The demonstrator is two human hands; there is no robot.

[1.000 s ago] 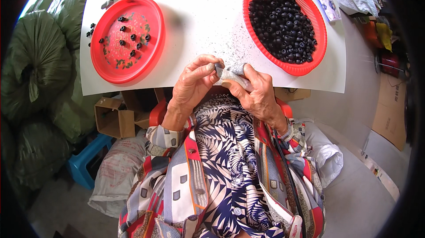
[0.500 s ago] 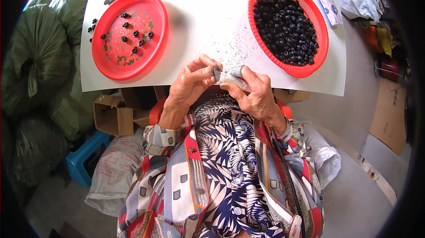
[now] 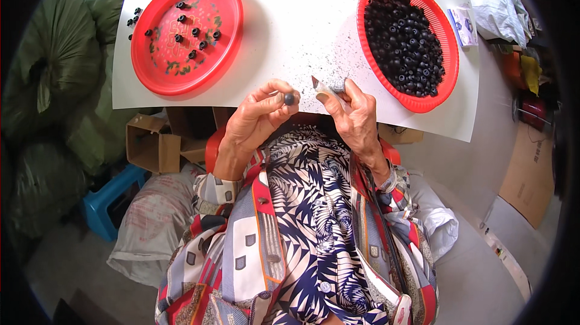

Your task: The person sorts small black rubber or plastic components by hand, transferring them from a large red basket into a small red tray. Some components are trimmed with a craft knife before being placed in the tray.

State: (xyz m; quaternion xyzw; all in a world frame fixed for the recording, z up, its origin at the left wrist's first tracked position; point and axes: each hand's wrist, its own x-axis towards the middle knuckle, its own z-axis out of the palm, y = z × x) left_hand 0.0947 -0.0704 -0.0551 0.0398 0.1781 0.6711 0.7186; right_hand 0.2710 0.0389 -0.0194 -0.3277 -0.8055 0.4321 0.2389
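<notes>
**Trimming one small black piece at the desk edge**

My left hand point(image 3: 257, 116) pinches a small black cap-like piece point(image 3: 289, 99) between thumb and fingertips, just below the middle of the frame, over the near edge of the white desk point(image 3: 302, 23). My right hand point(image 3: 356, 121) is clenched around a small blade tool point(image 3: 323, 88) with a pale tip that points toward the left hand; tool and piece sit near each other but apart, with a gap between them.

As I judge it, the work in hand is cleaning or trimming this piece with the blade. To do it well, I would keep the piece gripped by its sides so the face to be worked stays open to the tip, and bring the blade in slowly, angled away from my left fingertips. Both hands should stay low over the desk, where fine dark specks point(image 3: 314, 53) already lie, so scrapings land there and not on my patterned shirt point(image 3: 314, 228).

The red basket point(image 3: 450, 53) at the upper right is heaped with black pieces. The red plate point(image 3: 232, 29) at the upper left holds only a scattered few, with some stray pieces point(image 3: 134, 17) lying just off its left rim on the desk. I cannot tell how these differ from the ones in the basket.
</notes>
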